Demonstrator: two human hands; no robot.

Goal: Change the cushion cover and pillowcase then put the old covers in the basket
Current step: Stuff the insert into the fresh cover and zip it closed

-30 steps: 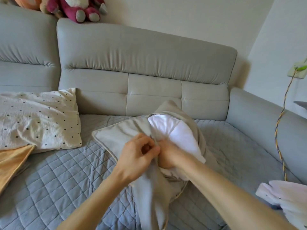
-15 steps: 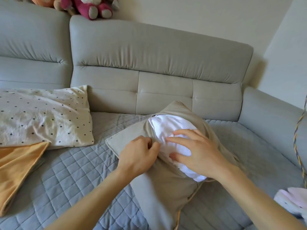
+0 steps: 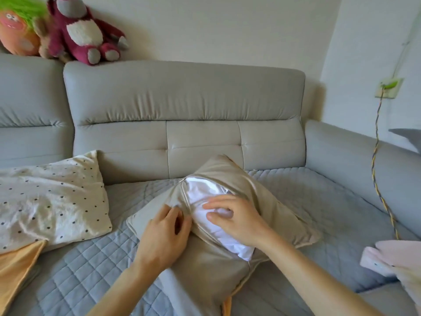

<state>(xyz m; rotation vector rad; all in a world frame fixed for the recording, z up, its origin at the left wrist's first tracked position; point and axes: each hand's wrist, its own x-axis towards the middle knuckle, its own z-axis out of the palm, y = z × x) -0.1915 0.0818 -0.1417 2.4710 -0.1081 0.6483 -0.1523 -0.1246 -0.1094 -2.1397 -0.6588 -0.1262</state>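
The beige cushion cover [image 3: 275, 199] lies mid-seat on the grey sofa [image 3: 91, 281], its zip open over the white insert [image 3: 205, 192]. The left hand [image 3: 161, 238] pinches the cover's zip edge. The right hand [image 3: 239, 220] presses the insert, fingers spread. A polka-dot pillow [image 3: 50, 199] sits at 9 o'clock, an orange cover [image 3: 16, 270] at 8, and a magenta plush bear [image 3: 84, 33] at 11.

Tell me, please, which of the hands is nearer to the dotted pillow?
Left. The left hand pinches the cover at its zip, right of the dotted pillow; the right hand rests on the white insert, farther right.
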